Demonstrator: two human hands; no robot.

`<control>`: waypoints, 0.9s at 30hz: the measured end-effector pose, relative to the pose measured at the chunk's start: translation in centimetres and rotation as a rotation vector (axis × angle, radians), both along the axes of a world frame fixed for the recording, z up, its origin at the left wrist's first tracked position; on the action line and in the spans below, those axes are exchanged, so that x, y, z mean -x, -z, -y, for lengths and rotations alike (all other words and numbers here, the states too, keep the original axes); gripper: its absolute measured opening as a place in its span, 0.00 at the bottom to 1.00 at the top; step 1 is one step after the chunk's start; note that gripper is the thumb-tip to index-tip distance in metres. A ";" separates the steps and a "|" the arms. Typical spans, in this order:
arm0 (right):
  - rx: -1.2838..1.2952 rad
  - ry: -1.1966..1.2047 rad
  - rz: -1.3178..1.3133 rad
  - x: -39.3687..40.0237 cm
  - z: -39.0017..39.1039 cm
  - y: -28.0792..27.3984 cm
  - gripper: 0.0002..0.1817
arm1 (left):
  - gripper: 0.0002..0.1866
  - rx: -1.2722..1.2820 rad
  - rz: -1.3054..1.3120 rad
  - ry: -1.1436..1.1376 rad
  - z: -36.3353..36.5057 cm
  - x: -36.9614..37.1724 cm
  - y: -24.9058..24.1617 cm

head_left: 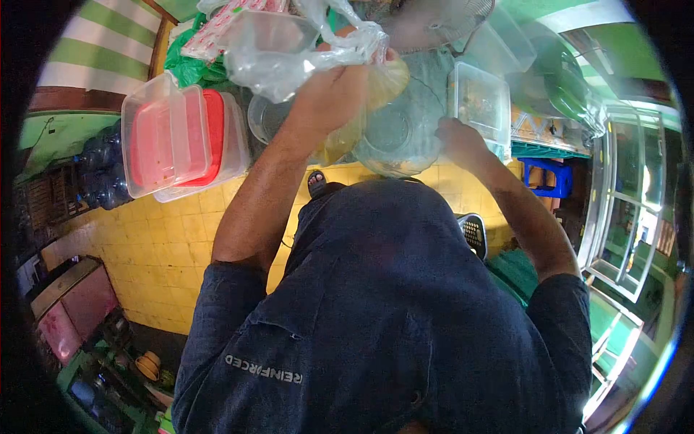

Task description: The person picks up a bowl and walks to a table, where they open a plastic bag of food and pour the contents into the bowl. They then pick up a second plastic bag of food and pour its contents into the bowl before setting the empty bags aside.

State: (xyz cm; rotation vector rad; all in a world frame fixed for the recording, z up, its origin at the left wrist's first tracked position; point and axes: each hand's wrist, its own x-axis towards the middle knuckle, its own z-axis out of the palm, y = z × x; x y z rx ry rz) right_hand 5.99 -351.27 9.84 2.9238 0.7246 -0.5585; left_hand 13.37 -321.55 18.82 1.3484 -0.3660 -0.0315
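My left hand point(331, 99) is closed around the gathered part of a clear plastic bag point(271, 71), over the tabletop's near side. Something pale yellow point(387, 83) shows beside and below that hand; blur hides what it is. A large clear bowl point(397, 134) stands at the table's near edge, under and right of the left hand. At the bowl's right side, my right hand point(463, 143) has its fingers curled on the rim. Left of the bowl is a smaller clear round container point(267, 119), partly covered by my left forearm.
Clear food boxes with a red lid point(211, 137) stand at the left. A clear rectangular box point(480, 101) is right of the bowl, with a wire strainer point(441, 22) behind. A green bag point(189, 58) lies back left. Below are a blue stool point(547, 176) and yellow tiled floor point(159, 253).
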 end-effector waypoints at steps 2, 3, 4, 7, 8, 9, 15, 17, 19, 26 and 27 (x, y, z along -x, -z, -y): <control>0.030 0.061 -0.045 -0.9 -0.1 1.0 0.08 | 0.13 -0.016 -0.023 -0.021 -0.2 0.3 -0.4; 0.014 0.066 -0.058 -1.1 0.4 1.9 0.06 | 0.13 -0.037 0.003 -0.027 -0.5 0.3 -0.3; -0.002 0.072 -0.070 -1.3 1.1 2.6 0.05 | 0.13 -0.058 0.030 -0.034 -0.8 0.3 -0.4; 0.012 -0.037 -0.045 -1.3 1.2 2.4 0.05 | 0.12 -0.046 -0.103 -0.074 -0.7 1.3 -1.4; 0.033 -0.084 -0.021 -1.0 0.8 1.7 0.06 | 0.12 -0.055 -0.083 -0.095 -0.8 1.5 -1.3; 0.045 -0.183 0.022 -0.8 0.2 1.3 0.06 | 0.12 -0.058 -0.058 -0.107 -1.2 1.5 -0.7; -0.192 -0.123 0.039 4.0 -2.4 0.7 0.31 | 0.13 -0.139 -0.139 -0.254 -1.6 1.5 -1.9; -0.332 0.099 0.148 4.8 -1.0 -1.6 0.37 | 0.13 0.010 -0.092 -0.209 -1.7 0.8 -1.5; -0.496 0.358 0.272 4.9 3.9 -0.3 0.42 | 0.12 0.156 -0.105 -0.205 -1.3 0.2 -0.7; -0.697 1.330 0.813 4.4 34.8 -5.8 0.26 | 0.16 0.006 -0.146 -0.446 -3.2 -0.3 0.3; -0.638 1.384 0.885 3.7 40.9 -4.1 0.25 | 0.17 -0.034 -0.148 -0.536 -2.4 0.3 -0.5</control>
